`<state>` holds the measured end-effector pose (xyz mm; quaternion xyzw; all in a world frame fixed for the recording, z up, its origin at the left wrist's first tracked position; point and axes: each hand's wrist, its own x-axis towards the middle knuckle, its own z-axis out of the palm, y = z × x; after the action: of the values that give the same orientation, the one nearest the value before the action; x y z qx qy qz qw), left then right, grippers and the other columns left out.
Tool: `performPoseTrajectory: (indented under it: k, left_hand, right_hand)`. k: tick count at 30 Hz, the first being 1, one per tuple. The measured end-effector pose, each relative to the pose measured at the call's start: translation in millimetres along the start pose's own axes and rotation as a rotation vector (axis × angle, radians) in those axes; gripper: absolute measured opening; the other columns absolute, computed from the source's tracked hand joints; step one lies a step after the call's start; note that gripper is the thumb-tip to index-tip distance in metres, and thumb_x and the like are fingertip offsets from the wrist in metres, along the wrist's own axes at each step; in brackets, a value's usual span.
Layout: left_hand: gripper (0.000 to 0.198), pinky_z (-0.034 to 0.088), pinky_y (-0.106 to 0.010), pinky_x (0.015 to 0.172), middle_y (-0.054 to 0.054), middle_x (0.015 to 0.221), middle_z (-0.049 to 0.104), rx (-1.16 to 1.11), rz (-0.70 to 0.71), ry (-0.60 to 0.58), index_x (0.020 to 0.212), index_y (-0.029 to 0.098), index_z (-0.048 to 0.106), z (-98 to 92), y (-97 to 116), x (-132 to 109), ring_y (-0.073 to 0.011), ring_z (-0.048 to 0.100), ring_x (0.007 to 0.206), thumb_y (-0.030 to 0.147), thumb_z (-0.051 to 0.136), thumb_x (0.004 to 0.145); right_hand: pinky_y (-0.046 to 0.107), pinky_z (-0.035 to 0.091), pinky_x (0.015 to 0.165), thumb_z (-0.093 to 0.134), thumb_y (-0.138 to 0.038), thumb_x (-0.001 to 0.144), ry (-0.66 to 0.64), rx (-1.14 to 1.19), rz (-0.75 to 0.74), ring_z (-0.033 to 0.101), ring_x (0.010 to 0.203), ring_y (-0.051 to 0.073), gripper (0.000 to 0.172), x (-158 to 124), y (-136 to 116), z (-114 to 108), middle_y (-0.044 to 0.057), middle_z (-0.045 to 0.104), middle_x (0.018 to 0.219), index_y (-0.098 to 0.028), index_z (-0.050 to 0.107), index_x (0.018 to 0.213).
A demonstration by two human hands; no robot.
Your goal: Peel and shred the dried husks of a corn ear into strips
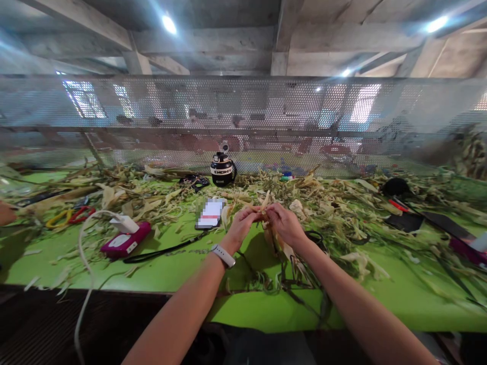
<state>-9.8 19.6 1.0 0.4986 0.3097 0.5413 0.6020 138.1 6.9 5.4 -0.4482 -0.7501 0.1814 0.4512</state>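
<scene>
Dried corn husk strips hang between my two hands over the green table. My left hand, with a pale watch on the wrist, pinches the husk from the left. On the other side, my right hand is closed on the same strips with bent fingers. A short pale end of husk sticks up above the fingertips, while longer, darker strands trail down toward the table's front edge. How the strips are joined is hidden by my fingers. To the left of my hands lies a phone with a lit screen.
Loose husks litter the green table. A black bottle stands before a perforated metal screen. At left are a purple power strip with a white cable, scissors, and another person's hand. A black strap lies nearby.
</scene>
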Motion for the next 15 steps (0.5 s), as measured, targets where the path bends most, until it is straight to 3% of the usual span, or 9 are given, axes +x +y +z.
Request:
performPoseTrajectory:
  k: [10, 15]
  left_hand:
    - [0.026, 0.046, -0.039, 0.090, -0.008, 0.095, 0.071, 0.220, 0.100, -0.057, 0.090, 0.016, 0.068, -3.0, 1, 0, -0.0229, 0.063, 0.093, 0.029, 0.059, 0.070]
    - [0.033, 0.047, -0.037, 0.084, -0.009, 0.097, 0.068, 0.318, 0.173, 0.017, 0.090, 0.015, 0.065, -6.2, -10, 7, -0.0201, 0.062, 0.086, 0.036, 0.069, 0.065]
  right_hand:
    - [0.026, 0.040, 0.057, 0.042, -0.034, 0.085, -0.016, 0.011, 0.068, 0.053, 0.058, 0.015, 0.019, 4, 3, -2, 0.000, 0.056, 0.064, -0.020, 0.052, 0.078]
    - [0.024, 0.035, 0.051, 0.041, -0.038, 0.085, 0.008, 0.068, 0.123, 0.047, 0.051, 0.013, 0.022, 5, 5, 0, -0.002, 0.050, 0.059, -0.019, 0.052, 0.079]
